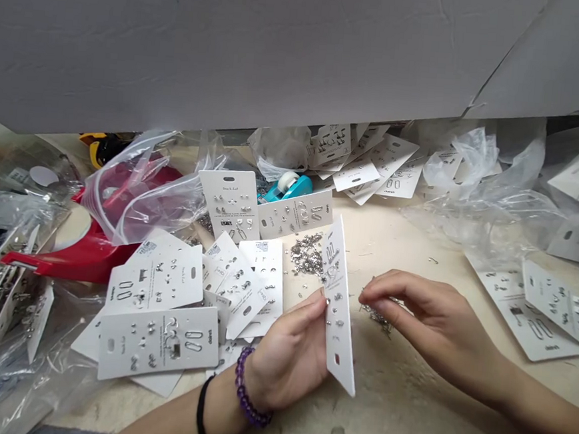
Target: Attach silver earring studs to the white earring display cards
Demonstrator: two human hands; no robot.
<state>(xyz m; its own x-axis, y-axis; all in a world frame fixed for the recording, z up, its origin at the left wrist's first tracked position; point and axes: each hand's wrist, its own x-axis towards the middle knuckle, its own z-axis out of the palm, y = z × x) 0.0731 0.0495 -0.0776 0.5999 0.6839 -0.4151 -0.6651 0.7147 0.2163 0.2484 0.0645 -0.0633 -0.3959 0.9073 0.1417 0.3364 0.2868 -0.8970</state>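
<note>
My left hand (289, 354) grips a white earring card (338, 308) by its edge and holds it upright, turned edge-on to me, with small silver studs on it. My right hand (427, 315) is to the right of the card, its fingertips pinched together over a small heap of silver earring pieces (379, 314) on the table. A purple bead bracelet and a black band sit on my left wrist. Another pile of small metal parts (307, 253) lies just behind the card.
A spread of white earring cards (162, 307) lies at the left. A red tray (73, 253) under a clear bag (136, 185) sits further left. A teal tape dispenser (288, 187), more cards (369, 160) and crumpled plastic bags (492, 193) are at the back and right. Grey board (282, 49) overhangs.
</note>
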